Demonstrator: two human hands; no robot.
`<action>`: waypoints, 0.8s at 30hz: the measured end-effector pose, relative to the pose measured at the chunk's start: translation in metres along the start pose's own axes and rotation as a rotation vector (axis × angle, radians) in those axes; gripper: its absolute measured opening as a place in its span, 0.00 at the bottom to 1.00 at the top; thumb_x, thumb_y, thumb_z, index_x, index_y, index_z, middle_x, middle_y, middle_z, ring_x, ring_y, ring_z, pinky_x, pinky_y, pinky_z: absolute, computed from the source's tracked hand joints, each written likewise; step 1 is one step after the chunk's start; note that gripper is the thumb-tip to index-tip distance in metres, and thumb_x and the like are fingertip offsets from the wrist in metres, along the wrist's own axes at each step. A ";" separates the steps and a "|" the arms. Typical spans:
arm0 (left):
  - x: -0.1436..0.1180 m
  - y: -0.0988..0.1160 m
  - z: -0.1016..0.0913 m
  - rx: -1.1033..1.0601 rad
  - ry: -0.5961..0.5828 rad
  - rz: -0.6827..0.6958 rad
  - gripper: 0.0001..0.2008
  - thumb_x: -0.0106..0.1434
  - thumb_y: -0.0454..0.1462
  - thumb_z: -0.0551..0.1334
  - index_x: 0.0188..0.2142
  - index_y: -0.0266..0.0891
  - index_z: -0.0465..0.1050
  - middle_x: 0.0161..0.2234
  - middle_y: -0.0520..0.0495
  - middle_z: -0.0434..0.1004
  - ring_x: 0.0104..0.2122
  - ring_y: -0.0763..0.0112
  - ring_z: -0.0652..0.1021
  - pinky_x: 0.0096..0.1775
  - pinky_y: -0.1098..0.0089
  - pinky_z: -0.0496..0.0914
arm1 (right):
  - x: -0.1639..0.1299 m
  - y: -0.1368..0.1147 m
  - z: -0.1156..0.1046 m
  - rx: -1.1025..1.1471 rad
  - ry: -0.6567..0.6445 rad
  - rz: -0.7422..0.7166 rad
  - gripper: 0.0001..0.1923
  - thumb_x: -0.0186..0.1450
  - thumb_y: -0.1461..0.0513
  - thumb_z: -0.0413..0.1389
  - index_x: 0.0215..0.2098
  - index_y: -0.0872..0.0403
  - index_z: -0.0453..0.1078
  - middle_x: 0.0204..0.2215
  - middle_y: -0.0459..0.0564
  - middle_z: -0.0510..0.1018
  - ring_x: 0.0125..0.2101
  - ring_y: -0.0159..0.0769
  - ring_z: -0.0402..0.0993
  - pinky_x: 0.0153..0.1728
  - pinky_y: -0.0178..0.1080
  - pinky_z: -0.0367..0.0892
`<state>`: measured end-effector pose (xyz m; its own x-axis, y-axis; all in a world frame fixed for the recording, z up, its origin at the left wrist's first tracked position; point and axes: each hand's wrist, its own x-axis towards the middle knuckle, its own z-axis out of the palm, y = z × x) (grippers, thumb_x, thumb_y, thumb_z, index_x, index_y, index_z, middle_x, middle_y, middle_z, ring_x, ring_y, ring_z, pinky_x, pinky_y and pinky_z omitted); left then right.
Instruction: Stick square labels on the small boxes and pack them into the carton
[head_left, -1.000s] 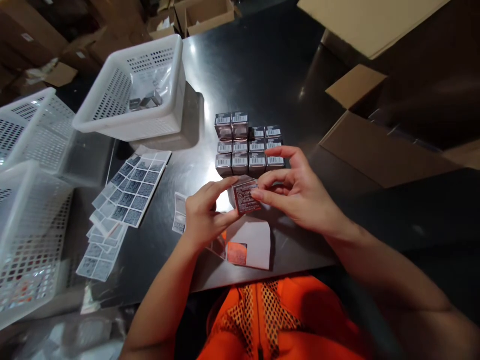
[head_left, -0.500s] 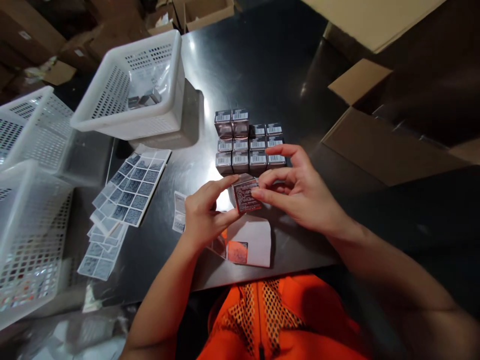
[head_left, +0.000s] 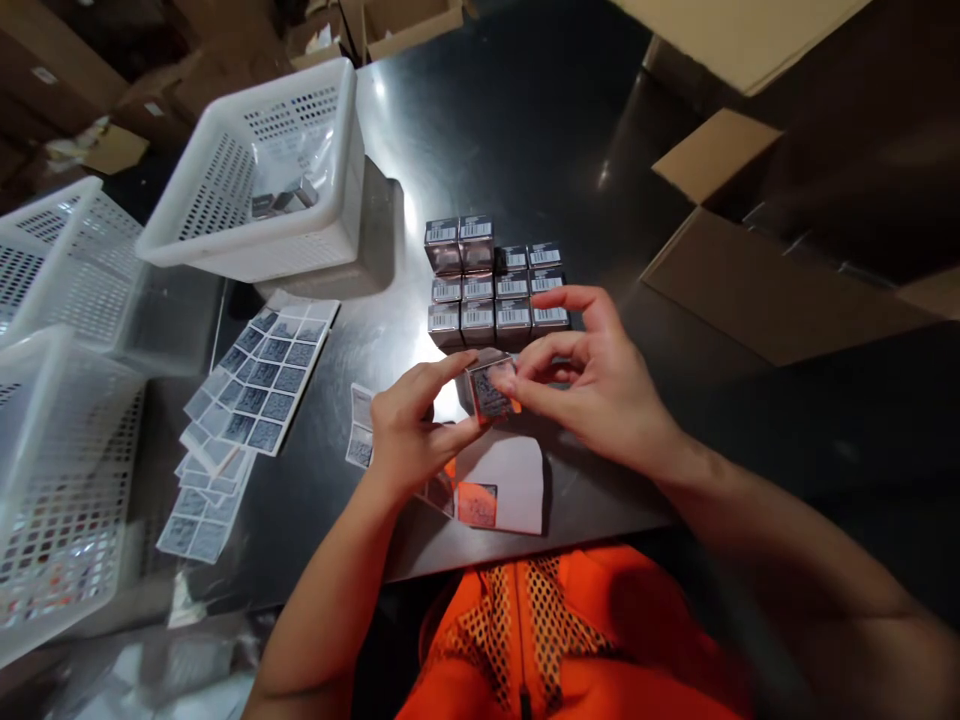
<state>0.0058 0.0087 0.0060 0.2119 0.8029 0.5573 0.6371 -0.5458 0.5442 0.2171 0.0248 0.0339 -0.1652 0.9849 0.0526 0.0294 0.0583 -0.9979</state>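
Both hands hold one small silver box (head_left: 491,390) just above the dark table (head_left: 525,130). My left hand (head_left: 409,430) pinches its left side between thumb and forefinger. My right hand (head_left: 592,385) grips its right side, fingertips on a printed label on the box's face. Right behind the hands stand several matching small boxes (head_left: 491,285) with barcode labels, packed in rows, two of them stacked higher at the back left. Below the hands lies a white backing sheet (head_left: 502,485) with an orange label on it.
Sheets of grey printed labels (head_left: 262,380) fan out on the table to the left. A white perforated basket (head_left: 259,175) with a few small boxes sits at back left, two more baskets (head_left: 60,470) at the far left. Cardboard boxes (head_left: 750,270) stand to the right.
The box in my hands has tilted a little, and my right fingers now cover more of its label. The view has drifted slightly; both hands stay in place.
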 end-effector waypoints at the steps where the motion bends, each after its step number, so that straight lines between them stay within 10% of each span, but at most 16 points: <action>1: 0.000 0.001 0.000 -0.006 0.002 -0.010 0.24 0.59 0.46 0.76 0.53 0.44 0.79 0.37 0.50 0.83 0.21 0.79 0.71 0.24 0.75 0.67 | 0.001 0.001 -0.002 -0.054 0.045 -0.015 0.34 0.58 0.53 0.73 0.55 0.46 0.61 0.23 0.37 0.71 0.29 0.37 0.78 0.35 0.40 0.76; 6: 0.003 0.002 -0.003 -0.025 0.180 -0.219 0.29 0.53 0.47 0.79 0.52 0.44 0.79 0.35 0.53 0.81 0.16 0.84 0.62 0.17 0.77 0.56 | 0.005 0.005 -0.009 -0.246 0.180 -0.140 0.31 0.56 0.52 0.75 0.50 0.46 0.64 0.24 0.37 0.67 0.27 0.36 0.73 0.36 0.42 0.74; 13: 0.008 -0.009 -0.011 0.127 0.373 -0.356 0.28 0.52 0.42 0.79 0.52 0.43 0.78 0.35 0.54 0.80 0.23 0.80 0.70 0.23 0.77 0.62 | -0.004 0.020 0.016 -0.442 -0.472 -0.571 0.17 0.66 0.54 0.68 0.48 0.50 0.74 0.44 0.51 0.80 0.47 0.45 0.75 0.53 0.49 0.70; 17: 0.009 -0.010 -0.012 0.091 0.378 -0.380 0.28 0.53 0.41 0.78 0.52 0.44 0.77 0.37 0.53 0.81 0.24 0.78 0.73 0.25 0.77 0.64 | -0.006 0.030 0.024 -0.371 -0.500 -0.447 0.09 0.70 0.61 0.63 0.49 0.51 0.75 0.41 0.51 0.81 0.44 0.42 0.76 0.50 0.46 0.73; 24: 0.008 -0.015 -0.009 -0.038 0.405 -0.338 0.27 0.54 0.46 0.77 0.52 0.45 0.77 0.36 0.52 0.81 0.15 0.82 0.64 0.16 0.75 0.59 | -0.004 0.031 0.026 -0.261 -0.375 -0.191 0.29 0.58 0.62 0.71 0.56 0.50 0.73 0.53 0.54 0.75 0.54 0.48 0.75 0.59 0.54 0.73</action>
<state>-0.0089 0.0211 0.0074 -0.3090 0.7826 0.5405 0.5913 -0.2870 0.7537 0.1928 0.0181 0.0019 -0.5338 0.8287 0.1685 0.2019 0.3184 -0.9262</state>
